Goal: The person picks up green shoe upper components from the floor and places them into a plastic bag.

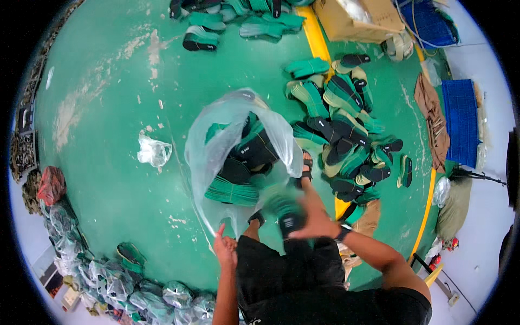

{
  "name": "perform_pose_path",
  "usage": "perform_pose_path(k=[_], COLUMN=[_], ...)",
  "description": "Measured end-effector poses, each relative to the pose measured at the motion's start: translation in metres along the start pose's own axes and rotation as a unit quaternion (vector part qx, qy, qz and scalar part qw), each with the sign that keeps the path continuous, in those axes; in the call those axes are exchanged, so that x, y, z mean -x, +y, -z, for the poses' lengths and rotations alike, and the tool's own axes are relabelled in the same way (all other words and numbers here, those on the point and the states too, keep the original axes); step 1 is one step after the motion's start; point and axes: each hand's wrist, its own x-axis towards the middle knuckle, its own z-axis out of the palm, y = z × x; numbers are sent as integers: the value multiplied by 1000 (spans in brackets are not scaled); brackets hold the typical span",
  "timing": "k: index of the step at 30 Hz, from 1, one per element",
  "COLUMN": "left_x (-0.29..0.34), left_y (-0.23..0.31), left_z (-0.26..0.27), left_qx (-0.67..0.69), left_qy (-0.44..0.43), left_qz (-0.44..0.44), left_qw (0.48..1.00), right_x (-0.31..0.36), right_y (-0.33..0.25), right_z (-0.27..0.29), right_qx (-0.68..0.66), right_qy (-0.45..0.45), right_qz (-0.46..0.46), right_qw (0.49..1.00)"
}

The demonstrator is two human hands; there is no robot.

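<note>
A large clear plastic bag (216, 116) stands open on the floor in front of me, with bundles of black and green shoe insoles (233, 189) inside. My left hand (225, 248) pinches the near left edge of the bag's rim. In my right hand (318, 219) is a bundle of insoles (287, 212), black on top and green at the side, blurred by motion. It hangs just outside the bag's near right side, above my legs. My right fingers are partly hidden behind the bundle.
A heap of tied insole bundles (346, 130) lies to the right, across a yellow floor line (317, 35). More bundles (203, 38) lie at the far side, near a cardboard box (357, 21). Filled plastic bags (114, 279) line the lower left. A crumpled white bag (154, 151) lies left.
</note>
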Motion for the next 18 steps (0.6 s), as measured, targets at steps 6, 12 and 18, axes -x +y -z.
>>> perform_pose_path(k=[6, 12, 18], left_x=[0, 2, 5], left_y=[3, 1, 7], left_z=[11, 45, 28], left_qx=[51, 35, 18], left_qy=[-70, -32, -61], left_qz=[-11, -45, 23], left_qw=[996, 998, 998], right_x=[-144, -88, -127], right_y=[10, -21, 42], right_z=[-86, -73, -13], right_qx=[83, 89, 166], right_qy=[1, 304, 421], right_qz=[-187, 32, -70], right_qw=[979, 948, 889])
